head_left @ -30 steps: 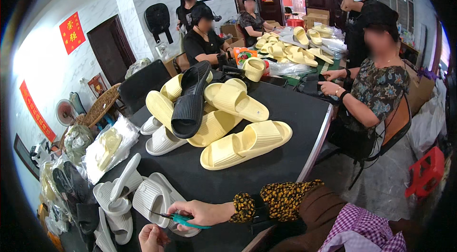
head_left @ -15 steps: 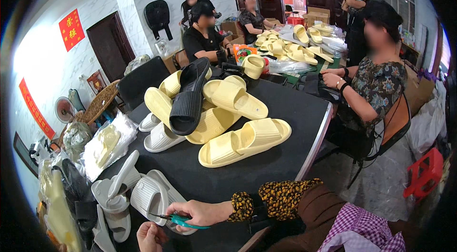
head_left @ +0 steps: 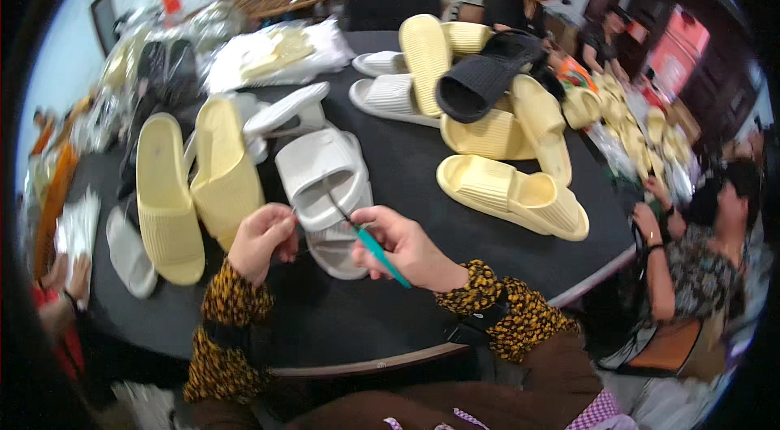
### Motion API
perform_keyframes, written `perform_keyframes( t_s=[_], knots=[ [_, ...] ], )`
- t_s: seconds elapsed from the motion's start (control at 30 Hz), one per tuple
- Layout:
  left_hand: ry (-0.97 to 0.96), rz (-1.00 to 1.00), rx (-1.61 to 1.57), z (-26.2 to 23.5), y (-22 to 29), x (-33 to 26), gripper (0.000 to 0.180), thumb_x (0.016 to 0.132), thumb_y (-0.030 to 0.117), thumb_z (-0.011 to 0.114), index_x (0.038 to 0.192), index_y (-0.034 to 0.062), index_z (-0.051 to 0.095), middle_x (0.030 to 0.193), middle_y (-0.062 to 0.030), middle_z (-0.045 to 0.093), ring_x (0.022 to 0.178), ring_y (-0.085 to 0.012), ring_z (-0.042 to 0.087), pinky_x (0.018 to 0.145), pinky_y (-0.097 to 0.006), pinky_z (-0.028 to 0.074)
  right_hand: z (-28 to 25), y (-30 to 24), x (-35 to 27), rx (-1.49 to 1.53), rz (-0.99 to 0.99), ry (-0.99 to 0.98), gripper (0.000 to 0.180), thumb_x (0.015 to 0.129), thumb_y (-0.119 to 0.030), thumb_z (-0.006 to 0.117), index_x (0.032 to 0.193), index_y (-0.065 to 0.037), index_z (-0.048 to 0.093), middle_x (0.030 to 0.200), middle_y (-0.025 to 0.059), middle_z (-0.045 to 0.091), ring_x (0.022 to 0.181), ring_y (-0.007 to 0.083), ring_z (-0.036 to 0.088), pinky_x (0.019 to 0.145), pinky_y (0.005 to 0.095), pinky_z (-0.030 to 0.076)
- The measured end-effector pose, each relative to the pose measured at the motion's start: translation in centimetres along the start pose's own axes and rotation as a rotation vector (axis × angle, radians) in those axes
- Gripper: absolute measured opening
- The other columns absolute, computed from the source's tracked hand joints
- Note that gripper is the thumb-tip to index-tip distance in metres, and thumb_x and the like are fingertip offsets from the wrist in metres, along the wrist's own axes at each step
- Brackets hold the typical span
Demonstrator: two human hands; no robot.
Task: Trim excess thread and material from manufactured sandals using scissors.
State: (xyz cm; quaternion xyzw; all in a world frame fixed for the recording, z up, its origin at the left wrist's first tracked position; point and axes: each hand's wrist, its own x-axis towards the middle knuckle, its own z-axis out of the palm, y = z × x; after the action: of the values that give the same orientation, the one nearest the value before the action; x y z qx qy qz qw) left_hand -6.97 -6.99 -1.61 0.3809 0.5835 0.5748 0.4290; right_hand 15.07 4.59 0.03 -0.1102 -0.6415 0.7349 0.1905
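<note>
Just below the centre of the frame, our right hand (head_left: 406, 247) is closed around a small cutting tool with a green handle (head_left: 378, 249), its thin dark tip pointing up and left onto the white slipper (head_left: 325, 194). Our left hand (head_left: 262, 239) sits just left of it, fingers curled and pinched at the slipper's near edge; what exactly it pinches we cannot tell.

The slipper lies on the black table (head_left: 422, 186), toe toward us, with another white one tucked under it. The risk we see is close at hand: the tip works right beside our left fingers, so a slip could nick them or gouge the strap. A loose pinch would let the soft slipper twist under the tool.

Further left, two pale yellow slippers (head_left: 195, 186) lie just beside our left hand, near enough to be knocked by an elbow. Toward the upper right, a heap of yellow slippers topped by a black slipper (head_left: 487, 76) looks loosely stacked and could slide if the table is bumped. At the right edge a seated person (head_left: 699, 259) works close by the table.
</note>
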Motion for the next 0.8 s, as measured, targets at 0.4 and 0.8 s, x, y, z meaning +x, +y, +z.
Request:
perform_keyframes(
  t_s=[0.4, 0.8],
  knots=[
    [-0.093, 0.018, -0.049, -0.2, -0.1, -1.1, 0.014, 0.089, 0.015, 0.054, 0.095, 0.003, 0.054, 0.069, -0.0034, 0.058, 0.056, -0.0076, 0.053, 0.048, -0.019, 0.041, 1.1, 0.5, -0.3, -0.153, 0.102, -0.005, 0.043, 0.084, -0.015, 0.063, 0.119, -0.002, 0.043, 0.083, 0.004, 0.06, 0.059, 0.0058, 0.055, 0.047, 0.017, 0.041],
    [-0.052, 0.019, -0.009, -0.2, -0.5, -0.4, 0.014, 0.089, 0.015, 0.053, 0.094, 0.0018, 0.056, 0.069, -0.0035, 0.059, 0.057, -0.0076, 0.055, 0.049, -0.019, 0.044, 1.0, 0.7, 0.1, -0.195, 0.107, -0.026, 0.046, 0.082, -0.012, 0.065, 0.12, -0.002, 0.042, 0.082, 0.0029, 0.059, 0.059, 0.0054, 0.054, 0.049, 0.0169, 0.041]
  ],
)
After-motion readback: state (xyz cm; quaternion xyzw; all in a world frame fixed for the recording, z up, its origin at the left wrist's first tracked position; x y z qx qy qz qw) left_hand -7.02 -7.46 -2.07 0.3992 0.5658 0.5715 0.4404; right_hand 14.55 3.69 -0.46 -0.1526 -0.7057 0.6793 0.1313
